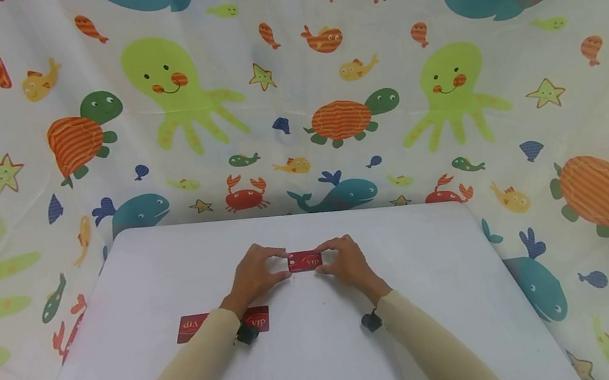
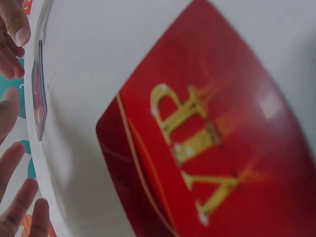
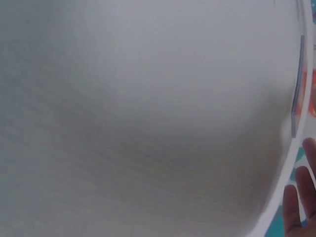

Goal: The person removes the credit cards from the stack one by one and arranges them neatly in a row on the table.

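Note:
A small red VIP card (image 1: 304, 261) with a gold chip and gold lettering is between both hands toward the back of the white table. My left hand (image 1: 255, 277) pinches its left end, forefinger at the upper corner and thumb at the lower. At the right end, my right hand (image 1: 347, 262) does likewise. From the left wrist the same card (image 2: 39, 94) appears nearly edge-on. Two more red VIP cards lie nearer me: a left one (image 1: 187, 328) and a right one (image 1: 259, 319), both partly hidden by my left forearm. One red card (image 2: 197, 128) fills much of the left wrist view.
Beneath everything is the white table (image 1: 428, 277), its far edge meeting a curtain (image 1: 271, 135) printed with sea animals. The curtain continues along both sides. A small black device (image 1: 246, 333) sits at my left wrist and another device (image 1: 371, 321) at my right.

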{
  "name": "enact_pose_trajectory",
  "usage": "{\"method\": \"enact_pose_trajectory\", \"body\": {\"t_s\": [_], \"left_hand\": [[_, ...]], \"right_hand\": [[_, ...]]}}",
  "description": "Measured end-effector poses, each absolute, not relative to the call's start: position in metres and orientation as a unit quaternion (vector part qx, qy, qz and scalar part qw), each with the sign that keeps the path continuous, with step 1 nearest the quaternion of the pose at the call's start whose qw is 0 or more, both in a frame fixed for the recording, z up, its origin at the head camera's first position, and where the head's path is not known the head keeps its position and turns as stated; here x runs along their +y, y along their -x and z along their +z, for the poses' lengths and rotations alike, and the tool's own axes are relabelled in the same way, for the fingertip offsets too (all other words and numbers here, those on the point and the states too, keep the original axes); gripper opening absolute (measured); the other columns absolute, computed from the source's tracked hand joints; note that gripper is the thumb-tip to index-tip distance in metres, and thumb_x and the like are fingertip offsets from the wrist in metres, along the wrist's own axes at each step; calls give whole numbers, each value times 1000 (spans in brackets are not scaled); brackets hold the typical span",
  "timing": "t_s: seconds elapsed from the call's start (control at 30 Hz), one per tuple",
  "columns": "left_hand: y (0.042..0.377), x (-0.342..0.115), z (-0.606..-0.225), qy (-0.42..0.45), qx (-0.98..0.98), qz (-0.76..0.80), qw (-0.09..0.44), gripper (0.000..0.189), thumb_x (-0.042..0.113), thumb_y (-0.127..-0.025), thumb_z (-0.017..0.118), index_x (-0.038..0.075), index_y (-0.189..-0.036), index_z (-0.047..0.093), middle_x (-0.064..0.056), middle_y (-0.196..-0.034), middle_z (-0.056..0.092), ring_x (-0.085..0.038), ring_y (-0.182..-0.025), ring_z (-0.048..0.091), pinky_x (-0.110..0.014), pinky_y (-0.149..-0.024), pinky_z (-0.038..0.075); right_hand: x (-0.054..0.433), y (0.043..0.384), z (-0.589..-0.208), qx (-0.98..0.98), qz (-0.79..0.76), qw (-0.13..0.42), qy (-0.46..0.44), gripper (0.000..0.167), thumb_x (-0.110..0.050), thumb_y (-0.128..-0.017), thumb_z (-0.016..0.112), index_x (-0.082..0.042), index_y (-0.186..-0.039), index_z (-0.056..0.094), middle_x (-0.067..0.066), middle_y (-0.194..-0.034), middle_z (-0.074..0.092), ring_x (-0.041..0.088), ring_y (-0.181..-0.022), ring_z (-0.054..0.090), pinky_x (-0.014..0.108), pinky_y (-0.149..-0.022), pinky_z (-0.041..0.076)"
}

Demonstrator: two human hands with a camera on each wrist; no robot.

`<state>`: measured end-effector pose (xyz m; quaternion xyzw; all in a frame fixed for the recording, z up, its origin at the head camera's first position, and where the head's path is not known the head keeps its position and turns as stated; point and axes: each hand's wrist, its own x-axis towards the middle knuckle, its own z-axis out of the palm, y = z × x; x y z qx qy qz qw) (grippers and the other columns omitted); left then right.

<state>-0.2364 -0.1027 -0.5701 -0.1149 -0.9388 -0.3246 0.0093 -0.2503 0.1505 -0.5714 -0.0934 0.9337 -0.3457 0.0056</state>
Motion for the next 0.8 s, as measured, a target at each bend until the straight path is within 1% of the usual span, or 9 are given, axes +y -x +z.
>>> {"method": "enact_pose_trajectory", "body": {"t_s": [0.23, 0.37, 0.53, 0.8], "left_hand": [[243, -93, -573, 109, -938, -330, -4, 46, 28, -86, 91, 20, -129, 78, -8, -128, 70, -26, -120, 60, -54, -108, 55], [247, -89, -579, 110, -943, -315, -12, 45, 28, -86, 91, 21, -128, 78, -6, -127, 70, -24, -117, 59, -51, -106, 56], [251, -85, -585, 115, -948, -297, 3, 43, 26, -85, 92, 22, -125, 80, -4, -124, 72, -22, -113, 59, -48, -102, 58], [253, -82, -584, 104, -947, -304, 12, 38, 23, -86, 91, 21, -122, 81, -3, -123, 74, -22, -113, 58, -46, -103, 58]], "right_hand": [[149, 254, -572, 933, -348, 21, 86, 37, -25, -87, 90, -24, -123, 80, 3, -128, 72, 24, -119, 57, 49, -109, 53], [148, 255, -576, 934, -347, 29, 80, 36, -24, -88, 90, -23, -122, 80, 3, -126, 72, 23, -117, 57, 47, -108, 53], [147, 257, -580, 935, -344, 29, 82, 36, -23, -88, 89, -24, -122, 80, 1, -127, 72, 22, -117, 58, 46, -108, 54], [148, 260, -580, 940, -327, 28, 97, 36, -24, -89, 89, -25, -123, 80, -2, -127, 74, 20, -118, 58, 46, -110, 53]]}}
